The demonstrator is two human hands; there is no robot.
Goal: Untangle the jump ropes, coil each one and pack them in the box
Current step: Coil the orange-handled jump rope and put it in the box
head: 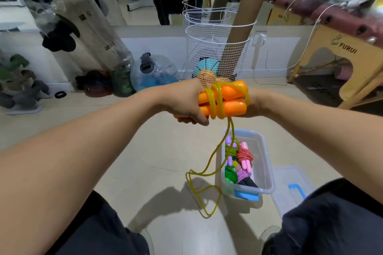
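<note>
Two orange jump-rope handles (pixel 231 99) lie side by side in front of me, with turns of yellow rope (pixel 220 103) wound around them. My left hand (pixel 186 101) grips their left ends. My right hand (pixel 251 103) holds the right ends, mostly hidden behind them. The loose rest of the yellow rope (pixel 207 180) hangs down and loops on the floor. Below stands a clear plastic box (pixel 266 163) holding several coiled ropes: pink, green and purple ones.
The box's clear lid (pixel 290 188) with a blue latch lies to its right. A white wire basket (pixel 217 47) with cardboard tubes stands ahead, a wooden table (pixel 339 51) at right, bags and a water jug (pixel 153 72) at left. My knees frame the floor.
</note>
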